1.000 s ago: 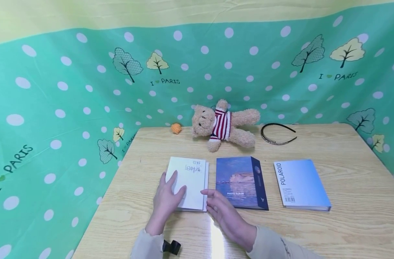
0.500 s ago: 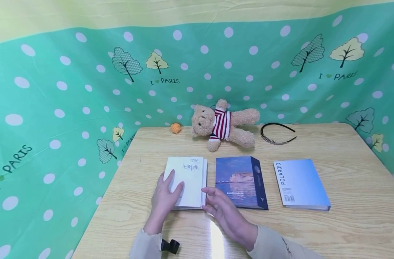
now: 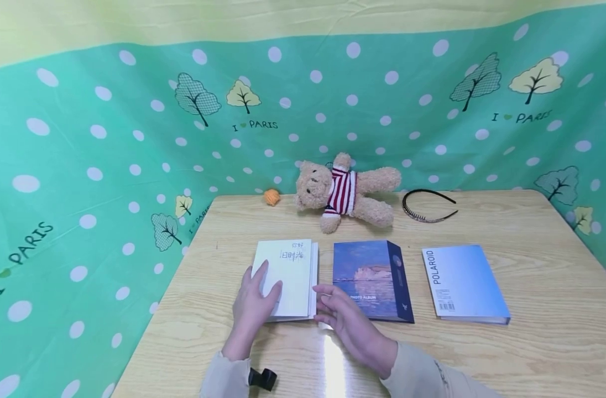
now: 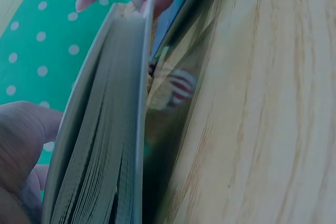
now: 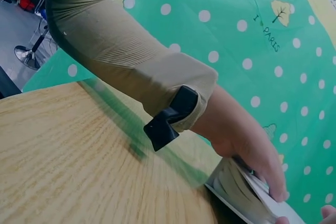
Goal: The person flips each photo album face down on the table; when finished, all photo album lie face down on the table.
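A white hardcover book with dark handwriting-style lettering lies at the left of the front row; its thick page edges show in the left wrist view. Over the left part of its cover rests my left hand, fingers spread and thumb on top. My right hand is at the book's lower right edge, fingertips touching it with the fingers lightly bent. In the right wrist view the left hand lies across the book. To the right are a blue photo album and a pale blue Polaroid album.
Along the back of the wooden table lie a teddy bear in a striped shirt, a black headband and a small orange ball. A green dotted cloth hangs behind and to the left.
The white book has slid slightly left and away, with my left hand on it. My right fingertips have stayed near its right edge, bending a little more.
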Motion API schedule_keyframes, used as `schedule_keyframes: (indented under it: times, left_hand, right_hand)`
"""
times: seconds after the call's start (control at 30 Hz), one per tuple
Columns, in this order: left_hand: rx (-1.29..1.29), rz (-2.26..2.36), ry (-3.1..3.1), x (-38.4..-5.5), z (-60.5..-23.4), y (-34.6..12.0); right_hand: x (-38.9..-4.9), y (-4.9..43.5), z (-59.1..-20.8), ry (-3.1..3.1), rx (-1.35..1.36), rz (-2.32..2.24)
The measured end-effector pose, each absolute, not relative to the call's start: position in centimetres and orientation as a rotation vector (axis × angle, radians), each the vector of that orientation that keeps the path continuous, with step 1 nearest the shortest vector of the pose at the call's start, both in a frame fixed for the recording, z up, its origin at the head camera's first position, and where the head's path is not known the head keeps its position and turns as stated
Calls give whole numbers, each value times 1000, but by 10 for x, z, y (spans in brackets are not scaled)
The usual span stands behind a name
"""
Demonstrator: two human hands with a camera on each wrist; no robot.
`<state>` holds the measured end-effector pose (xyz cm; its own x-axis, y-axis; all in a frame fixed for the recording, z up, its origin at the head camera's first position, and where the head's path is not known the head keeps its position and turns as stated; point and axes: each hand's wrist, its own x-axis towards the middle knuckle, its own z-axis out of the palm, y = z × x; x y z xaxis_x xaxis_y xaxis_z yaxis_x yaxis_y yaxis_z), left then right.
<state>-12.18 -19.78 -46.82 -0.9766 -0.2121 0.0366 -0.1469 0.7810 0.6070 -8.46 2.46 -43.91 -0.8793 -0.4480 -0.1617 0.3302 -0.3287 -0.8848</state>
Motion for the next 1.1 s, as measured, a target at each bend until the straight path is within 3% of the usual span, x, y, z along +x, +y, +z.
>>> schedule_keyframes:
  times: [0.53, 0.8, 1.1]
  left_hand:
    - [207, -1003, -2929, -120, -469, -194]
    - [15, -1059, -2862, -114, -471, -190]
    - [-165, -819, -2902, -105, -461, -167]
  right_hand:
    - [-91, 29, -441, 1541, -103, -2210]
    - [-94, 30, -441, 1559, -104, -2208]
    - [-95, 32, -440, 1557, -121, -2157]
